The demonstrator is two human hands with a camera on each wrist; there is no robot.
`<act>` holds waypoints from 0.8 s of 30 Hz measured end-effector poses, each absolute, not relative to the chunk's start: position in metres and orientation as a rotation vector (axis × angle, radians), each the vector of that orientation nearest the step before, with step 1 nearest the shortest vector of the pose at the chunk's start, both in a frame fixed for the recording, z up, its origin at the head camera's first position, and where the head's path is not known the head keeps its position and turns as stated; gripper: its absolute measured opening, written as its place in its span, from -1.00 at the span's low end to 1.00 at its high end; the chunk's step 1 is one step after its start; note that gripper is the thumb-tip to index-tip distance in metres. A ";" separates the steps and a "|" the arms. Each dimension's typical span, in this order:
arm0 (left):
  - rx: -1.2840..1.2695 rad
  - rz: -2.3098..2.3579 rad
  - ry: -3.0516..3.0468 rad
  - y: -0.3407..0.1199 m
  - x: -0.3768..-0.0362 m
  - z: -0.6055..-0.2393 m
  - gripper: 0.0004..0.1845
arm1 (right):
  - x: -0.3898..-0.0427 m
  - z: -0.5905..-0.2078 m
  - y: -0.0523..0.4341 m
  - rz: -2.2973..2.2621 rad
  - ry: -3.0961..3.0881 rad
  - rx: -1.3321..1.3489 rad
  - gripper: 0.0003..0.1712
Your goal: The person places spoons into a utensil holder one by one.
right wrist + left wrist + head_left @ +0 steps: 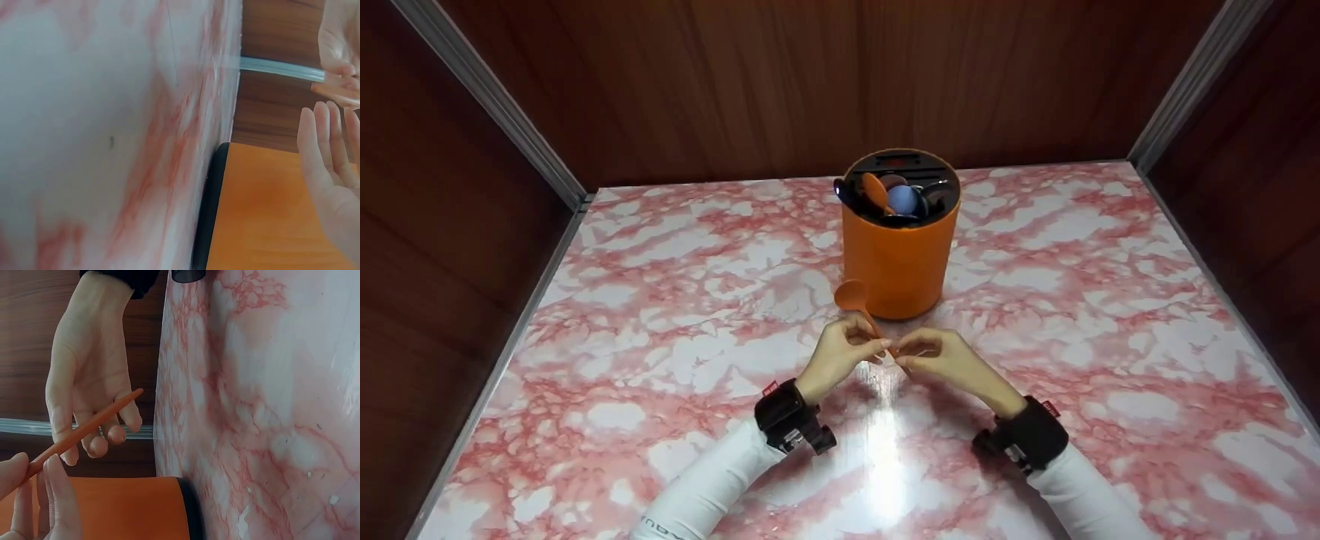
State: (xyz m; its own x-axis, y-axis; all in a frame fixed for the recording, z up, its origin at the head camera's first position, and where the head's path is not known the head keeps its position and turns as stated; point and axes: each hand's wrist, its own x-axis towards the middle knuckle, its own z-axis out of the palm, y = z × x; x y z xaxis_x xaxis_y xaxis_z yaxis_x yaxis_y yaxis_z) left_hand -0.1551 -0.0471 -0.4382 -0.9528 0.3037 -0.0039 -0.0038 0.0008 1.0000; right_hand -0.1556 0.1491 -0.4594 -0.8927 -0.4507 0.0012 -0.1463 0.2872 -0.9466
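An orange spoon [851, 295] slants between my two hands, its round bowl pointing away from me in front of the holder. My left hand [844, 351] pinches its thin handle [93, 422] between thumb and fingertips. Beside the handle's near end is my right hand [941, 356], its relaxed fingers right at the handle. In the left wrist view the handle crosses in front of the right hand [93, 365]. The right wrist view shows the right hand's fingers [308, 129] long and straight below the handle [334, 93]. The bowl lies outside both wrist views.
Just beyond the hands stands an orange cylindrical utensil holder [896, 262] with a dark slotted top. Several utensils stick out, among them an orange spoon [874, 192] and a blue rounded head [903, 200]. A red-and-white marbled table [675, 300] lies beneath, with wood-grain panels [810, 90] around.
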 end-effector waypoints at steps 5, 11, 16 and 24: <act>0.335 1.973 2.131 -0.045 -0.155 -0.437 -0.84 | -0.155 -0.458 0.148 -1.651 2.291 -0.536 -0.66; 0.365 1.889 2.206 -0.045 -0.155 -0.436 -0.82 | -0.154 -0.456 0.148 -1.659 2.309 -0.530 -0.67; 0.391 1.824 2.287 -0.046 -0.153 -0.435 -0.83 | -0.154 -0.456 0.149 -1.682 2.295 -0.557 -0.67; 0.461 1.716 2.417 -0.046 -0.153 -0.431 -0.83 | -0.154 -0.456 0.146 -1.584 2.407 -0.625 -0.71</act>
